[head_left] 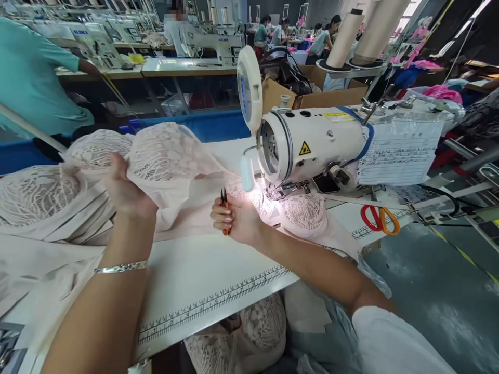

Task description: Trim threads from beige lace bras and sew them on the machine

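My right hand (237, 218) is closed around thread snips (225, 213) with an orange handle, their dark tips pointing up. Just to its right, a pale pink lace bra (304, 212) lies under the lit presser foot (278, 191) of a white sewing machine (312, 143). My left hand (130, 189) rests among piled lace bras (161, 150) on the left, its thumb stretched up. The other fingers of that hand are hidden, so its grip on the fabric cannot be made out. Pale fabric stretches between the pile and the machine.
A ruler strip (218, 298) runs along the table's front edge. Scissors (380, 219) with red and orange handles lie at the right. More bras (253, 332) hang below the edge. Thread cones (345, 39) stand behind the machine. A person in teal (35, 78) is at the left.
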`<state>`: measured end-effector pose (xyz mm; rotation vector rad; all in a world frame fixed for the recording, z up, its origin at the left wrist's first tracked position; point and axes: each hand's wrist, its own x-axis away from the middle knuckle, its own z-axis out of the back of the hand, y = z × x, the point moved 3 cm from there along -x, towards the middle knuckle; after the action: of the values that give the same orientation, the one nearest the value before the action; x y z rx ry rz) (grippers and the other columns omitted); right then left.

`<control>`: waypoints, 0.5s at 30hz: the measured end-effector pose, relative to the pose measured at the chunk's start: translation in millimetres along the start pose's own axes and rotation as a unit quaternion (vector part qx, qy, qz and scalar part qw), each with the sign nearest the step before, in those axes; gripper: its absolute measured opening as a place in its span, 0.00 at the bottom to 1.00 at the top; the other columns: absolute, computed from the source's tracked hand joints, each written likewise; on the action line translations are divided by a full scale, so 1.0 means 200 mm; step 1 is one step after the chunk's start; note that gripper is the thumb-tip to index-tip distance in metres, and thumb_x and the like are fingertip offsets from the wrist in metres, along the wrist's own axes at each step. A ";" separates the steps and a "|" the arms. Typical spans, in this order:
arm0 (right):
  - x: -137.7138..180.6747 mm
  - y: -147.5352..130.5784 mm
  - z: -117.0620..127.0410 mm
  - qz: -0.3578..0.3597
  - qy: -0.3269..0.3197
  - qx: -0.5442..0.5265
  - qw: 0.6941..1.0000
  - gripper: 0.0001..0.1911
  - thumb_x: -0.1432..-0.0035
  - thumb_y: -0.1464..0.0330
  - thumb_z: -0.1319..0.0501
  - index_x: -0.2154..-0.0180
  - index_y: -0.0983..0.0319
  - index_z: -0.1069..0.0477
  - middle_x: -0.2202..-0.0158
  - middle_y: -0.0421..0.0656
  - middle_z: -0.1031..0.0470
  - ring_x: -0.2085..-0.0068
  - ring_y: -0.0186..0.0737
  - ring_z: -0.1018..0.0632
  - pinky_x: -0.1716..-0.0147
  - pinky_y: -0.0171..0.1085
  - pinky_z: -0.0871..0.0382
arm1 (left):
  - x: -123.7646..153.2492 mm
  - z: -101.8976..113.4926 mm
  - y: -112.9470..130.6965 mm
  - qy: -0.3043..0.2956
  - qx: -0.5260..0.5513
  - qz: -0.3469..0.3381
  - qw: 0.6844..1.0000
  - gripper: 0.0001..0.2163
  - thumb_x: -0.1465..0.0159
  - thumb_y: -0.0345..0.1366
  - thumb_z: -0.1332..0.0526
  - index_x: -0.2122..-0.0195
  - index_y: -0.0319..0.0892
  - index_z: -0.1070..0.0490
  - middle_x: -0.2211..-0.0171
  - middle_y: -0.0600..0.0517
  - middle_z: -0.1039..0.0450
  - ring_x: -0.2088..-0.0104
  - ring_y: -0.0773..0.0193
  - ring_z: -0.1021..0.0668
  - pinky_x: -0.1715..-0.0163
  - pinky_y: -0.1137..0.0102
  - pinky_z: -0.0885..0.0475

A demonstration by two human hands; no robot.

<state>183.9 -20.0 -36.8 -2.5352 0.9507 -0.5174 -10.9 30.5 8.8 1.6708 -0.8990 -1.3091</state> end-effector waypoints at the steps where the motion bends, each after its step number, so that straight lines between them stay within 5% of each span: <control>1: -0.03 -0.02 -0.02 0.020 0.008 -0.022 1.000 0.23 0.27 0.67 0.60 0.74 0.62 0.39 0.79 0.33 0.55 0.79 0.32 0.54 0.83 0.27 0.52 | 0.00 0.01 0.00 0.002 -0.003 -0.002 1.000 0.41 0.39 0.71 0.61 0.47 0.43 0.28 0.42 0.46 0.27 0.34 0.42 0.38 0.33 0.43 0.44; 10: -0.16 -0.13 -0.11 0.109 0.049 -0.041 0.992 0.24 0.26 0.67 0.58 0.76 0.60 0.42 0.78 0.32 0.58 0.78 0.33 0.55 0.82 0.27 0.55 | 0.00 0.04 -0.03 -0.003 0.010 -0.007 1.000 0.40 0.37 0.69 0.63 0.46 0.43 0.28 0.42 0.48 0.26 0.34 0.44 0.38 0.31 0.44 0.47; 15: -0.15 -0.10 -0.09 0.138 0.083 -0.031 0.986 0.23 0.27 0.69 0.56 0.77 0.60 0.43 0.81 0.32 0.56 0.80 0.32 0.55 0.83 0.28 0.56 | 0.03 0.00 0.10 -0.024 0.026 -0.028 0.999 0.36 0.37 0.68 0.55 0.43 0.45 0.30 0.42 0.49 0.26 0.32 0.44 0.40 0.32 0.43 0.46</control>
<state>165.1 11.3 -18.8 -2.3860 1.3733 -0.6284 -11.5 17.0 23.9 1.7227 -0.9266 -1.3791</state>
